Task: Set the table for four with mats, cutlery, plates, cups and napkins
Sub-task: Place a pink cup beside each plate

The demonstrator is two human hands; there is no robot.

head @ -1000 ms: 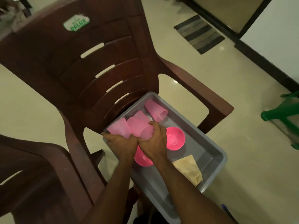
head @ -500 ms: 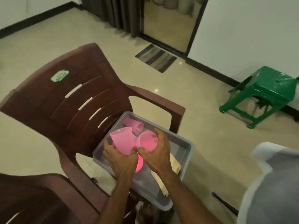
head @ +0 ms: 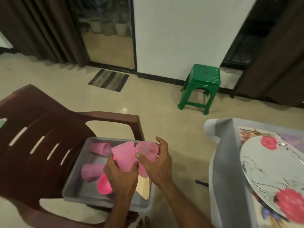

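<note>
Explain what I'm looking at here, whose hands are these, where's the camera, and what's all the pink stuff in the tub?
The camera sits on a person's head, looking down at their own bare hands. The left hand holds a pink cup upright; the right hand holds another pink cup tilted toward the camera. Below them a grey tub rests on a brown plastic chair, with two more cups lying on their sides and a pink bowl. At right, a flowered plate sits on the table.

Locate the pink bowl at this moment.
The pink bowl lies inside the grey tub on the brown chair, lower left in the head view, beside the left hand.
</note>
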